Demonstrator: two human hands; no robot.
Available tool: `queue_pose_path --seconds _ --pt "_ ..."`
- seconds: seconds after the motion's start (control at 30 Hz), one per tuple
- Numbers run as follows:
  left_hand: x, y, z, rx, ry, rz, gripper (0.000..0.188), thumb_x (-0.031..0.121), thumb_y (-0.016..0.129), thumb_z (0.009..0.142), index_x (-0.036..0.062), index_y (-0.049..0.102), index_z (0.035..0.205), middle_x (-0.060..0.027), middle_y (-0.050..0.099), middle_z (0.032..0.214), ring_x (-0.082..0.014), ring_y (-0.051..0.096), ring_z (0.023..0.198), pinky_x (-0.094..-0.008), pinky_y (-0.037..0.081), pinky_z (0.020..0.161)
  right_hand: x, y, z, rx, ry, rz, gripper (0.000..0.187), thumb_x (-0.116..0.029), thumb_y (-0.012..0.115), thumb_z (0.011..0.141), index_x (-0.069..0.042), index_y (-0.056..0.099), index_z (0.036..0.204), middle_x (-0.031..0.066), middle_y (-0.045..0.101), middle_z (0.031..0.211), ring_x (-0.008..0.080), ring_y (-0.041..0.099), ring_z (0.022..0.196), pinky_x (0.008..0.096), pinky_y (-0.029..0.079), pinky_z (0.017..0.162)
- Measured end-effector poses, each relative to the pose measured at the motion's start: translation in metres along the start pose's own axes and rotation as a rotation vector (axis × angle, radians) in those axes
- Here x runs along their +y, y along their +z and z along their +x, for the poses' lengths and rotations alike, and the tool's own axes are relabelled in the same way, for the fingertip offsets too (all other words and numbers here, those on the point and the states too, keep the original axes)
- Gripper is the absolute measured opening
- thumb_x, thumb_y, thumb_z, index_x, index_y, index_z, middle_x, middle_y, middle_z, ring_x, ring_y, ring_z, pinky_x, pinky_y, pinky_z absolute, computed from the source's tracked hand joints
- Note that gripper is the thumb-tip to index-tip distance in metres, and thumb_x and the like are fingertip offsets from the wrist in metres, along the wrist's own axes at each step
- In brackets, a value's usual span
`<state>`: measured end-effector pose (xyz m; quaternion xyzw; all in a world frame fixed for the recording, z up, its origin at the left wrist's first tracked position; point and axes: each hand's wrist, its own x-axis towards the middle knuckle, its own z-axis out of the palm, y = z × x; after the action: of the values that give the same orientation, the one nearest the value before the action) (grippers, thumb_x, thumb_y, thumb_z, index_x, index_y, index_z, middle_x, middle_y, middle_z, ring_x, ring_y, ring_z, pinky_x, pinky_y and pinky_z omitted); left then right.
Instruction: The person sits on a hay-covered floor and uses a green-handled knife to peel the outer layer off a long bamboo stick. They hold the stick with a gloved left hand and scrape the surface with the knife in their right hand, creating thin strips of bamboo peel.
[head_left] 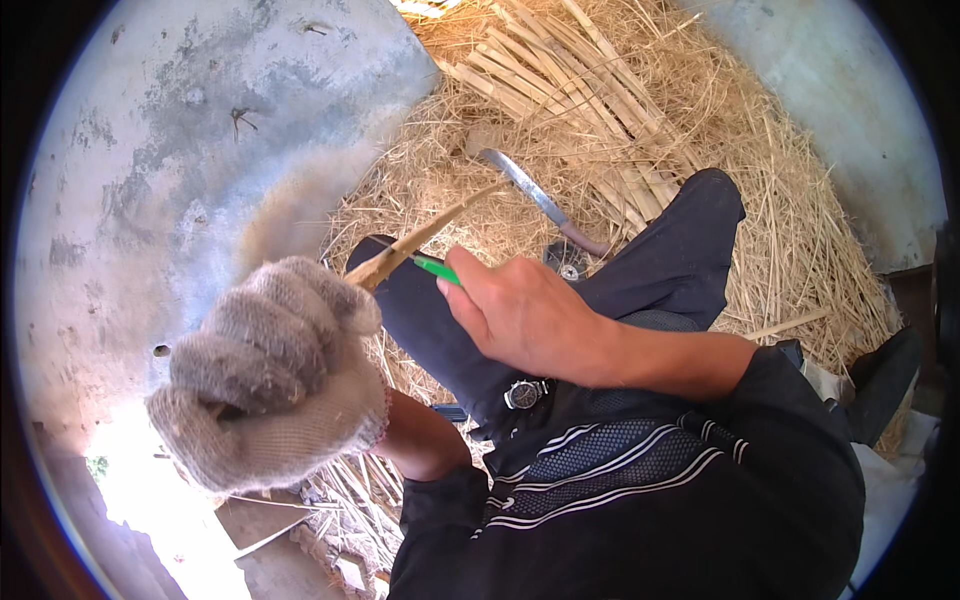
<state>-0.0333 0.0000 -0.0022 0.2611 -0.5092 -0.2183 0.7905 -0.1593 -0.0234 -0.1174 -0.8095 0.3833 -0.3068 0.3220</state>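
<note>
Left hand (270, 370), gloved, clenched round tan strip (428, 230); right hand (525, 305) grips green-handled knife (437, 269); strip likely light, stiff, splintery, best held at thick end

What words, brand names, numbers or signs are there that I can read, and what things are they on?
None can be read.
Watch: any marks on its dial are too small to read.
Black shirt: white stripes and a small white mark, but no readable word.
Small round thing near the sickle: too small to read.
Green handle: no writing shows.
</note>
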Motion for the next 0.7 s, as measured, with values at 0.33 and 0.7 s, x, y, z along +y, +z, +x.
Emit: queue_pose_path --seconds 0.33,0.7 --pt "0.000 0.010 0.010 0.149 -0.004 0.055 0.041 0.026 0.036 0.085 0.0173 0.029 0.046 0.0027 0.024 0.039 -0.0091 0.018 0.031 -0.0263 0.025 0.027 -0.002 0.000 0.004 0.033 -0.041 0.019 0.021 -0.019 0.050 0.096 0.002 0.051 0.096 0.0245 0.058 0.058 0.0431 0.061 0.055 0.0505 0.049 0.050" --pt "0.001 0.021 0.008 0.266 0.030 0.097 0.038 0.024 0.040 0.083 0.0180 0.026 0.047 0.0033 0.023 0.039 -0.0091 0.016 0.032 -0.0262 0.021 0.030 -0.012 -0.007 0.009 0.032 -0.067 -0.030 0.020 -0.017 0.052 0.094 0.003 0.052 0.098 0.0244 0.057 0.056 0.0432 0.062 0.055 0.0494 0.051 0.050"
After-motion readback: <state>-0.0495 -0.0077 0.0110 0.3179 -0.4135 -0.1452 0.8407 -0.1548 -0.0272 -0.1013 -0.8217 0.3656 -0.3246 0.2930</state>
